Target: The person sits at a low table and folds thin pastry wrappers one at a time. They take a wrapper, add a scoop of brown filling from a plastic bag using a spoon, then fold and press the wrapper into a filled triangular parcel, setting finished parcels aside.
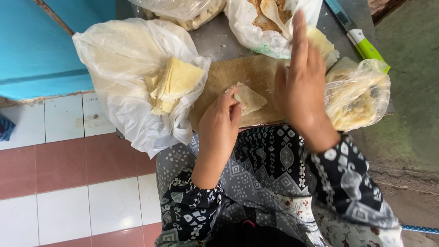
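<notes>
A folded pale pastry sheet (249,97) lies on a wooden board (238,75) in front of me. My left hand (220,126) pinches its near corner with the fingertips. My right hand (299,84) hovers flat and open above the board's right side, fingers stretched toward a bag of brown crumbly filling (263,20) with a pale spoon (273,13) in it. It holds nothing. To the left a white plastic bag (125,68) holds a stack of pastry sheets (173,84).
A clear bag of folded pastries (359,93) sits at the right. A knife with a green handle (366,45) lies at the far right on the grey table top (217,41). Another bag (187,9) is at the top. Tiled floor (68,183) lies left.
</notes>
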A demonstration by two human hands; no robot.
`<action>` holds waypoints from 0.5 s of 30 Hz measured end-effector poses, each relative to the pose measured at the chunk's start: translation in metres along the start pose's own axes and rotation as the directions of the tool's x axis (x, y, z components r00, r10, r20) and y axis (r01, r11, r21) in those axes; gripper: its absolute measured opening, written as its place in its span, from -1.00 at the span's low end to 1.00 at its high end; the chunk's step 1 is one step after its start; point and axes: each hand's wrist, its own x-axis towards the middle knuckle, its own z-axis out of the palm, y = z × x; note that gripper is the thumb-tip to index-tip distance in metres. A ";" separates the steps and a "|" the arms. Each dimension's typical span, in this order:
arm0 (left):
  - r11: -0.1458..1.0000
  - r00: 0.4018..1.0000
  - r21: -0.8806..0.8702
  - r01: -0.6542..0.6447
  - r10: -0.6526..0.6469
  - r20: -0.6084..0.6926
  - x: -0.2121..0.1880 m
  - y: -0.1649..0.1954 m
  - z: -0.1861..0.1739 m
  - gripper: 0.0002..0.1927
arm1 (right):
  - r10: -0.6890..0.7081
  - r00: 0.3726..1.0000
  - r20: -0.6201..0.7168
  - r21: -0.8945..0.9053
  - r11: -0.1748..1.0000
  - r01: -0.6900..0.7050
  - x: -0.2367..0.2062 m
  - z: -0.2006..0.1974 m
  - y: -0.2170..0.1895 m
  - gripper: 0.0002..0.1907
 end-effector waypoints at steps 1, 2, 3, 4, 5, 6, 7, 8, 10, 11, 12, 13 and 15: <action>0.999 0.998 -0.026 0.047 -0.046 0.037 0.001 0.000 -0.001 -0.68 | 0.056 0.992 0.114 0.176 0.981 -0.075 -0.007 -0.004 -0.009 0.01; 1.000 1.000 0.011 0.025 -0.025 0.019 0.001 -0.001 -0.001 -0.70 | 0.084 0.968 0.236 0.341 0.926 -0.164 -0.012 -0.006 -0.016 0.00; 0.999 1.000 0.050 0.003 -0.003 0.007 0.001 -0.001 0.000 -0.72 | 0.087 0.961 0.261 0.373 0.909 -0.184 -0.016 -0.008 -0.022 0.02; 0.996 1.000 0.089 -0.022 0.022 0.000 0.001 -0.001 0.000 -0.75 | 0.094 0.954 0.285 0.402 0.891 -0.208 -0.020 -0.010 -0.028 0.04; 0.994 1.000 0.101 -0.027 0.027 -0.001 0.000 -0.001 -0.001 -0.77 | 0.103 0.946 0.307 0.429 0.872 -0.234 -0.022 -0.010 -0.032 0.06; 0.993 0.999 0.112 -0.032 0.032 -0.001 -0.001 -0.001 -0.001 -0.79 | 0.146 0.923 0.355 0.472 0.825 -0.311 -0.022 -0.009 -0.036 0.04; 0.992 0.999 0.121 -0.042 0.042 -0.001 -0.002 -0.001 -0.001 -0.81 | 0.186 0.897 0.400 0.506 0.771 -0.386 -0.021 -0.008 -0.038 0.02; 0.988 0.999 0.148 -0.038 0.039 -0.001 -0.003 0.000 -0.002 -0.83 | 0.220 0.870 0.441 0.536 0.713 -0.452 -0.019 -0.008 -0.038 0.00; 0.979 1.000 0.201 -0.025 0.028 -0.013 -0.003 0.001 -0.003 -0.86 | 0.249 0.868 0.429 0.566 0.675 -0.474 -0.016 -0.008 -0.036 0.01; 0.979 0.999 0.200 -0.032 0.038 -0.023 -0.002 0.001 -0.002 -0.86 | 0.257 0.867 0.428 0.583 0.655 -0.481 -0.013 -0.007 -0.035 0.02; 0.979 0.999 0.200 -0.034 0.041 -0.031 -0.001 0.002 -0.002 -0.86 | 0.240 0.867 0.436 0.646 0.587 -0.488 -0.011 -0.007 -0.034 -0.01; 0.979 0.998 0.201 -0.036 0.044 -0.035 -0.001 0.002 -0.002 -0.86 | 0.226 0.866 0.447 0.702 0.511 -0.496 -0.010 -0.006 -0.033 -0.04; 0.980 0.999 0.200 -0.020 0.026 -0.026 -0.001 0.002 -0.002 -0.88 | 0.200 0.865 0.460 0.775 0.385 -0.501 -0.010 -0.004 -0.035 -0.06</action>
